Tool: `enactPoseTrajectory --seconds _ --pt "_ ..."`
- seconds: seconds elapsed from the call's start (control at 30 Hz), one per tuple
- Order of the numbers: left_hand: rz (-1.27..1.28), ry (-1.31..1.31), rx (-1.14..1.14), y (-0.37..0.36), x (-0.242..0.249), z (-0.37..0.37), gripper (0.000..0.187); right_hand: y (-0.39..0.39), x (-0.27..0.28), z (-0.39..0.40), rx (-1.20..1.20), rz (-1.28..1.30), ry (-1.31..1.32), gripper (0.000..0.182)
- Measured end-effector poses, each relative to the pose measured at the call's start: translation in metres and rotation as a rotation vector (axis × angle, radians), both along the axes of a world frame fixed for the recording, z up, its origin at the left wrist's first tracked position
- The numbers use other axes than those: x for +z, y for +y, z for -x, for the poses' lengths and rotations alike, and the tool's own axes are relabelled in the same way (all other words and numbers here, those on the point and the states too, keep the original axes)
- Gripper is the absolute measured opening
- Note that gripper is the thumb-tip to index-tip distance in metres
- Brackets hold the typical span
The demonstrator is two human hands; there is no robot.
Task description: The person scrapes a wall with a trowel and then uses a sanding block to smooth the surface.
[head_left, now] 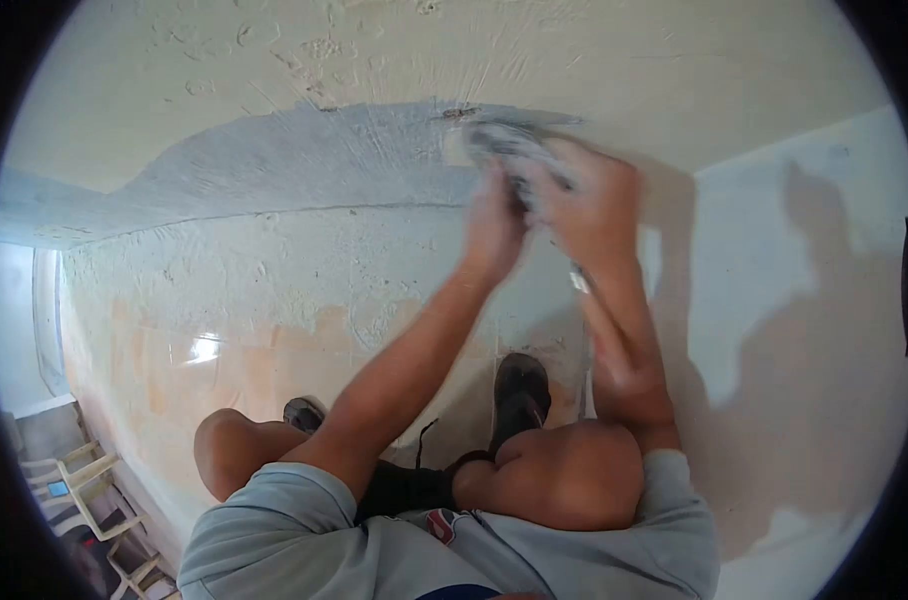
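Both of my hands meet at the wall's lower part, closed around a blurred grey tool point(509, 145) with whitish smears and a dark part beneath. Its kind is lost in the motion blur. My right hand point(589, 195) wraps it from the right, while my left hand point(496, 225) grips lower down at its left side. The tool lies against or just over a smooth grey patch point(324, 150) on the wall, near a small brown rough spot point(461, 113). Whether it touches the surface cannot be made out.
Rough cream wall point(614, 60) rises above the grey patch. A side wall point(784, 330) stands close on my right. The floor point(244, 270) is splattered with pale material around my shoes point(521, 385). Pale plastic chairs point(89, 485) stand at the lower left.
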State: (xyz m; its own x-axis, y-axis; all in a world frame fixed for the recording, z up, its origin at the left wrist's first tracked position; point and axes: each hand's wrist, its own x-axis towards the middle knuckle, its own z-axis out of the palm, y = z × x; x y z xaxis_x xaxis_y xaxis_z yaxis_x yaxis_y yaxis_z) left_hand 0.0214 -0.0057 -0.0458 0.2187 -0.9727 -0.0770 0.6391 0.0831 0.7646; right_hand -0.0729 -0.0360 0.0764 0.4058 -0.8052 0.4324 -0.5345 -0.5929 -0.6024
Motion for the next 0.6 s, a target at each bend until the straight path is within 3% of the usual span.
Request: enactPoseTrajectory --seconds 0.07,0.2,0.23,0.3,0.37,0.43,0.53,0.57,0.6 --pt "-0.119 0.479 0.136 0.015 0.027 -0.026 0.053 0.0 -0.014 -0.039 0.108 0.089 0.102 0.016" --pt "-0.05 0.339 0.02 0.023 -0.008 -0.042 0.054 0.01 -0.016 -0.039 0.119 0.084 0.07 0.018" --pt "-0.097 0.377 0.068 0.018 0.006 -0.03 0.055 0.011 -0.011 -0.032 0.103 0.059 0.026 0.018" --pt "-0.029 0.141 -0.067 0.012 0.008 -0.012 0.054 0.02 0.01 -0.003 0.01 -0.087 -0.038 0.015" --pt "-0.07 0.245 -0.102 0.014 0.052 0.021 0.054 0.032 0.04 0.025 -0.066 -0.094 -0.131 0.012" --pt "-0.049 0.261 -0.211 0.009 0.054 0.044 0.054 0.032 0.044 0.045 -0.121 -0.054 -0.163 0.01" --pt "-0.058 0.308 -0.141 0.003 0.04 0.038 0.052 0.013 0.033 0.033 -0.08 -0.035 -0.008 0.015" --pt "0.012 -0.026 -0.045 -0.006 -0.006 0.016 0.052 0.007 0.019 0.01 -0.035 -0.09 0.044 0.017" --pt "-0.025 0.208 0.005 0.006 0.003 0.001 0.051 0.003 0.001 -0.013 0.039 -0.05 0.038 0.02"
